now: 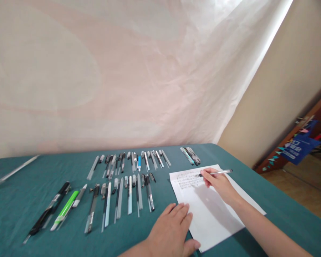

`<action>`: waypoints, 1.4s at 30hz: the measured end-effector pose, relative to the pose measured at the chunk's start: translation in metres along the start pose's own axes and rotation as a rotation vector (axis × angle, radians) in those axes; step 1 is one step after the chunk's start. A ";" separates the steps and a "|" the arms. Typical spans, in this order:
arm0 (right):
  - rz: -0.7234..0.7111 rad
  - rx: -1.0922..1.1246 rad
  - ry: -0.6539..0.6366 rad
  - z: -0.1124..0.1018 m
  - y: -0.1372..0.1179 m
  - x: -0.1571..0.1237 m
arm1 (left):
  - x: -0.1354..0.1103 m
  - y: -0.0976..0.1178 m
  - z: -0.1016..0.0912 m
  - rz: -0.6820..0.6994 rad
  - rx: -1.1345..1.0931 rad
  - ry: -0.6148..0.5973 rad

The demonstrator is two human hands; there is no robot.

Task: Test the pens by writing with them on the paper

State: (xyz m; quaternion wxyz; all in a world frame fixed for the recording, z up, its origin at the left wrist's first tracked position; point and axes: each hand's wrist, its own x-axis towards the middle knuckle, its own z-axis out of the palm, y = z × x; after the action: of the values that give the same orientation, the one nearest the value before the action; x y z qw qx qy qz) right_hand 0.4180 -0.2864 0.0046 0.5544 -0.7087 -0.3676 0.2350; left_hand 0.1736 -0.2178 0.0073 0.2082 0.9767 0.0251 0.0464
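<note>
My right hand (218, 185) is closed round a silver pen (216, 173), its tip resting on the upper part of a white sheet of paper (211, 214) that carries a few handwritten lines near its top. My left hand (172, 230) lies flat with fingers together on the teal tablecloth (16, 200), its fingertips on the sheet's lower left edge. Two rows of pens and pen parts (128, 178) are laid out to the left of the paper.
A green highlighter (65, 210) and a black pen (49, 210) lie at the left. A small bunch of pens (190, 156) sits behind the paper. One long clear pen (12, 174) lies far left. A pale cloth backdrop hangs behind the table; the table edge drops off at right.
</note>
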 end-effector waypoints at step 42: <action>-0.187 -0.496 0.147 -0.001 0.033 -0.001 | -0.001 -0.007 -0.011 -0.071 0.040 0.073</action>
State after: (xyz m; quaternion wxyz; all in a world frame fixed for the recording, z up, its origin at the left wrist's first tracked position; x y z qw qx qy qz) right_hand 0.4269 -0.2914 -0.0269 0.4086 -0.8010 -0.4363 0.0336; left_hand 0.1709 -0.2073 0.0144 0.1890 0.9768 0.0680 0.0740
